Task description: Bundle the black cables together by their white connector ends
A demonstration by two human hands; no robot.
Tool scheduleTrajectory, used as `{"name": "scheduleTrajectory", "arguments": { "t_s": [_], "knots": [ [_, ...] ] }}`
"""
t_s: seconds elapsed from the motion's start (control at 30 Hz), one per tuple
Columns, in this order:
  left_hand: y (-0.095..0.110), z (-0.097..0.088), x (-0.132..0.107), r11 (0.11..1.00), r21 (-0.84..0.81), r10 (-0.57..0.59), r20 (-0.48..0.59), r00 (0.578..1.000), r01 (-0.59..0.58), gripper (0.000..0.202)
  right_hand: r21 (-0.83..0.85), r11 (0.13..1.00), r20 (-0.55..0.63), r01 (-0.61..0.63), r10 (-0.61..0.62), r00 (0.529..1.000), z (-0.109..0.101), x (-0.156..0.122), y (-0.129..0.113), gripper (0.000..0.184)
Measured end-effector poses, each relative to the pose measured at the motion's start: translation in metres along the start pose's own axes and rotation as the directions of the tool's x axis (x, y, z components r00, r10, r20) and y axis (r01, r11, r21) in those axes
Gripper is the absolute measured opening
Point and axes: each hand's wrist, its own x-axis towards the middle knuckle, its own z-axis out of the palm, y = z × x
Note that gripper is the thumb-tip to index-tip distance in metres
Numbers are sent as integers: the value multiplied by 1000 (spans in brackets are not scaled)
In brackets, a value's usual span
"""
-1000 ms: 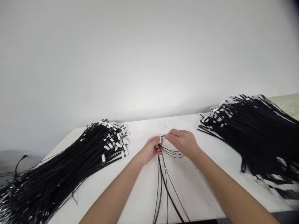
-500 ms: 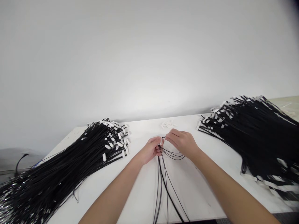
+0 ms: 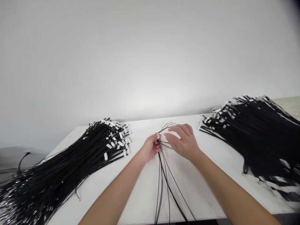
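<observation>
Black wires (image 3: 161,175), white table (image 3: 144,195)

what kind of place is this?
Probably a wire-assembly bench: left pile and right pile of tagged black wires on a white table, left hand pinching a few loose wires.

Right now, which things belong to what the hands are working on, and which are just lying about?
In hand: white connector pinched in left hand; thin black wires running from it; right hand open, fingers among them.
Lying about: left cable pile; right cable pile; dark cord at far left.
</observation>
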Motion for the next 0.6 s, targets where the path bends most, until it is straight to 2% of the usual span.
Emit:
{"name": "scheduleTrajectory", "arguments": {
  "t_s": [0.13, 0.2, 0.3, 0.4, 0.47, 0.53, 0.57, 0.6],
  "knots": [
    [1, -2, 2, 991, -131, -18, -26, 1000, 15, 28, 162, 967, 141, 197, -221, 965, 2, -5, -4, 18],
    [1, -2, 2, 986, -164, -27, -46, 999, 19, 27, 198, 954, 179, 226, -262, 948, 7, -9, -6, 20],
    [1, -2, 3, 983, -184, -31, -67, 997, 18, 26, 225, 952, 189, 208, -252, 949, 11, -12, -6, 20],
    [1, -3, 3, 982, -185, -35, -50, 998, 25, 27, 301, 949, 185, 97, -158, 970, 11, -11, -2, 16],
    [1, -3, 4, 984, -173, -39, -49, 998, 30, 27, 421, 907, 169, -23, -54, 984, 8, -8, 0, 11],
    [1, -3, 4, 987, -158, -32, -53, 998, 23, 27, 570, 797, 180, -200, 116, 977, 5, -3, 1, 4],
    [1, -3, 3, 988, -151, -26, -53, 998, 18, 27, 637, 703, 207, -316, 239, 949, 3, -1, 1, 3],
    [1, -2, 3, 989, -146, -19, -54, 998, 11, 27, 691, 578, 238, -433, 384, 892, 1, 1, 2, 4]
  ]
}}
